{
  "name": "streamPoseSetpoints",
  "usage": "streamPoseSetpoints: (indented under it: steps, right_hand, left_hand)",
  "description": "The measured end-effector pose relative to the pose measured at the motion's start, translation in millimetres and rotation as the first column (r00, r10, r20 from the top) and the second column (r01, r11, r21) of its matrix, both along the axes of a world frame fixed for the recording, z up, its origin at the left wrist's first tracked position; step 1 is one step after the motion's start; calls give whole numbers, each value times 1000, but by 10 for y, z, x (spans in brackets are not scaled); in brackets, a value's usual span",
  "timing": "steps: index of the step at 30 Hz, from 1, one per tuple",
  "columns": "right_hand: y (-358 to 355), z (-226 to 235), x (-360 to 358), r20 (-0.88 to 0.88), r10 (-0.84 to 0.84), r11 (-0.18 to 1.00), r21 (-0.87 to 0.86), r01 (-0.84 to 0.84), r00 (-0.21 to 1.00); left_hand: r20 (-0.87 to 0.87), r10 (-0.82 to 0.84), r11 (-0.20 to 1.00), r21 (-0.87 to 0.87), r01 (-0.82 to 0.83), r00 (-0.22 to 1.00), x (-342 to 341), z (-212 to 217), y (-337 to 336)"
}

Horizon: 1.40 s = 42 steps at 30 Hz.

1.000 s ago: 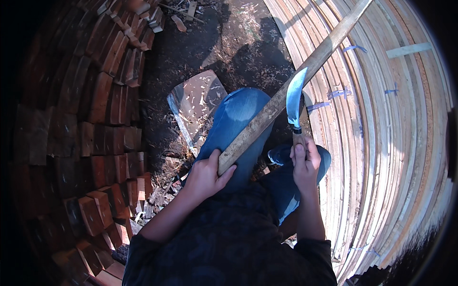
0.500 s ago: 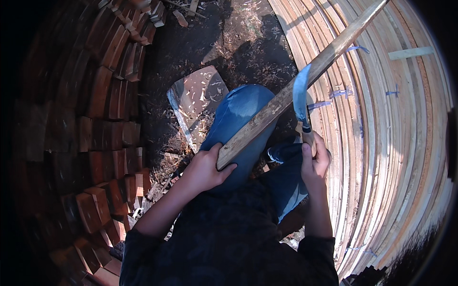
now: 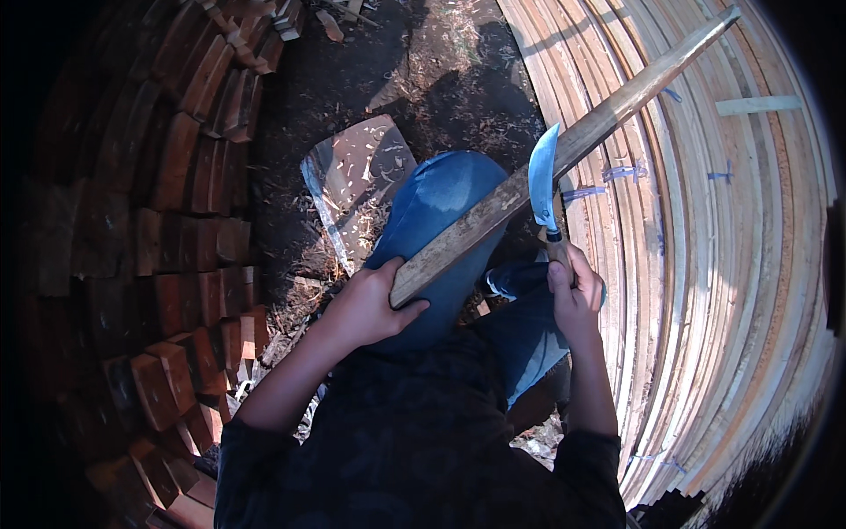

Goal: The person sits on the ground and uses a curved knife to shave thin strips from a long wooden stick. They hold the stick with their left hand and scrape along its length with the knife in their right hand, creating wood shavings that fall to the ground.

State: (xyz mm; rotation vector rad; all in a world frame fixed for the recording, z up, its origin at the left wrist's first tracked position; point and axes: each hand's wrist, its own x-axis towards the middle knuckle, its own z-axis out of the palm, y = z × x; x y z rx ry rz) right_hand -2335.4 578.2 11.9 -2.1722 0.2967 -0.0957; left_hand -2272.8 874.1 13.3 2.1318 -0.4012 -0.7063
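Observation:
A long, rough wooden pole (image 3: 480, 227) slants from my left hand up to the far right, passing over my raised, jeans-clad knee. Its near end is gripped by my left hand (image 3: 368, 302), thumb on one side and fingers on the other. My right hand (image 3: 576, 286) is closed round the wooden handle of a knife (image 3: 543, 176) with a broad curved blade. That blade points away from me and lies across the pole in this view, just beyond my knee; whether it touches the wood I cannot tell.
Stacked reddish-brown wood blocks (image 3: 181, 167) rise along the left. On the right lie long pale planks (image 3: 696, 291), some with purple ties. A flat board (image 3: 361, 163) strewn with shavings rests on the dark ground (image 3: 352, 75) ahead, where more shavings and scraps are scattered.
The knife has come slightly left and toward me, and its blade now shows more of its broad face. The pole has swung a little, its far end moving right.

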Motion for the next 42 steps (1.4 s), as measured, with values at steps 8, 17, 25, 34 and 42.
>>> streamPoseSetpoints:
  steps: [8,17,25,34,42]
  right_hand:
    - [-148,198,34,49,-15,970,242,3,999]
    - [-195,100,36,-35,25,996,90,-22,999]
    - [-330,152,172,253,-306,802,588,105,918]
    - [-281,177,174,-80,62,940,340,-31,995]
    - [-258,84,182,-133,100,934,354,-47,986]
  left_hand:
    - [-29,-10,1000,1,10,1000,1,11,17]
    - [-109,-16,996,83,26,994,50,77,5]
    - [-35,-19,1000,-10,18,999,20,-36,-7]
    - [-118,-23,998,59,31,993,46,41,-1]
    - [-94,-34,997,64,41,995,74,16,-10]
